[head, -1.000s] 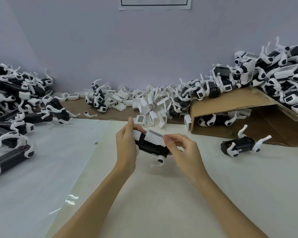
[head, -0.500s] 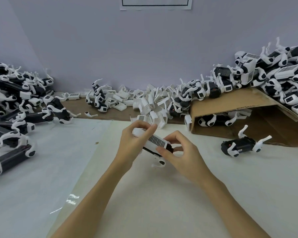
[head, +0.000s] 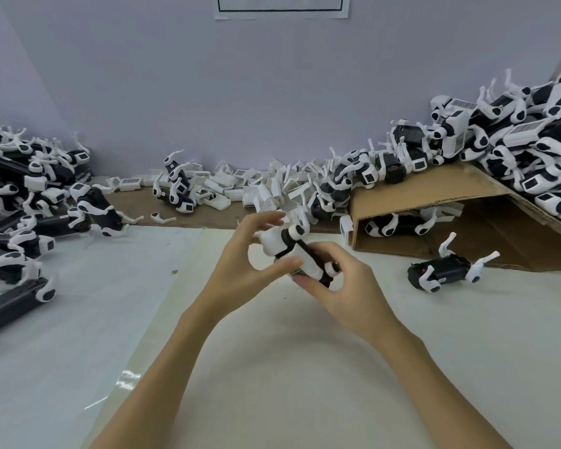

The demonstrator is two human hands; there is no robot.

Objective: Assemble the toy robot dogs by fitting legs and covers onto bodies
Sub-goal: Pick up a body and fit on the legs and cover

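A: What is the biggest thing around the hands?

B: The table (head: 305, 367) beneath them, pale sheeting. Far to the right of the right hand a cardboard box (head: 434, 196) lies tipped over, with a heap of finished dogs (head: 531, 147) piled on and behind it. Far to the left of the left hand there is another heap of black-and-white dogs (head: 20, 202).

A: And beyond the hands?

B: A drift of loose white covers (head: 259, 186) along the wall. Just right of the right hand, one dog with legs up (head: 444, 270) lies alone on the table.

A: The hands themselves?

B: Both grip the toy robot dog (head: 297, 254) between them, lifted off the table and tilted. The left hand (head: 246, 270) pinches its white end with thumb and curled fingers. The right hand (head: 347, 286) wraps around the lower end, where the black body shows. A white leg sticks up at the top.
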